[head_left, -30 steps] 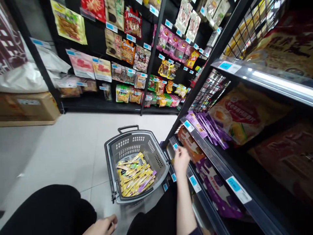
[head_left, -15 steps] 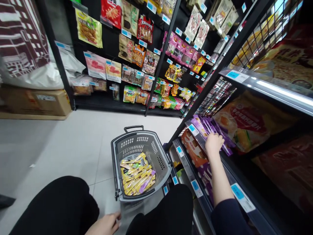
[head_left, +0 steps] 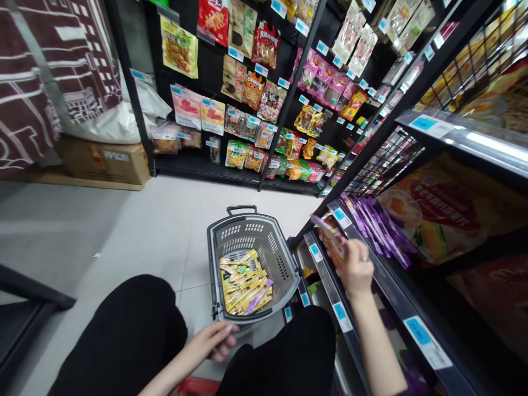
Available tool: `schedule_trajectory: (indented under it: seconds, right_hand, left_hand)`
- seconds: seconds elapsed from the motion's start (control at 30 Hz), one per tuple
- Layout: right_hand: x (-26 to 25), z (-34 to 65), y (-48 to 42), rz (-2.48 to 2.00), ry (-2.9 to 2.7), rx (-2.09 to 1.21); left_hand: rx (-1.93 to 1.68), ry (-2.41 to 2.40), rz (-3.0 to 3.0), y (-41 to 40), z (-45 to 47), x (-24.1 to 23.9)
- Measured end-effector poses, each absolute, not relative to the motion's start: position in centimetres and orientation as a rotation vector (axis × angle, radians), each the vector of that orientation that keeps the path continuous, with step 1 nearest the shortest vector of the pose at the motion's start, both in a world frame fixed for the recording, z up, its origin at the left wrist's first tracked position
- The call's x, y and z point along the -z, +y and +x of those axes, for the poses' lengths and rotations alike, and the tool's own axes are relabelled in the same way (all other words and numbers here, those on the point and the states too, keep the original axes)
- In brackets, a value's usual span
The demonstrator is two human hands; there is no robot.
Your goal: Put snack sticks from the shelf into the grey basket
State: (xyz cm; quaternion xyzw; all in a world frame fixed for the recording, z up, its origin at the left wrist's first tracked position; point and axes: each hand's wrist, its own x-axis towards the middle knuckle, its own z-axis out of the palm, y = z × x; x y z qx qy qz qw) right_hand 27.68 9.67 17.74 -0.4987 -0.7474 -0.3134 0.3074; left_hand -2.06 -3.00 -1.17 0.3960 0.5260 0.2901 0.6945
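My right hand is closed on a thin purple packet, held just in front of the shelf edge. Behind it a row of the same purple packets stands on the right-hand shelf. My left hand rests low between my knees, fingers curled against the near rim of the grey shopping basket. The basket sits on the floor and holds several yellow packets and a purple one.
Black shelving rises on the right with large snack bags and blue price tags. More snack racks line the back wall. A cardboard box and patterned sacks stand at the left. Pale floor tiles stretch ahead.
My right hand went up to the purple packets on the shelf, then drew back toward me with one in its fingers. My left hand slid forward to the basket's near rim.
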Motion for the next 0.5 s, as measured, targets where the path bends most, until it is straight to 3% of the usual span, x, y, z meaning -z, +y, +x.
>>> schedule_trajectory:
  seconds: [0.17,0.27,0.37,0.5]
  right_hand:
    - [-8.2,20.6,3.0,-0.501,-2.349,0.407]
    - [-4.8,17.9,-0.2,-0.296,-2.366,0.108]
    - [-3.1,17.1,-1.5,-0.355,-2.289,-0.153]
    - [-1.7,17.3,-1.3,-0.885,-1.931,-0.687]
  left_hand:
    - [-1.01,0.638,0.336,-3.7,-3.0,-2.0]
    - [-1.209,0.619,0.215,-3.9,-3.8,-2.1]
    - [-1.342,0.777,0.199,-4.0,-4.3,-1.3]
    - [-1.388,0.863,0.215,-4.1,-4.1,-0.7]
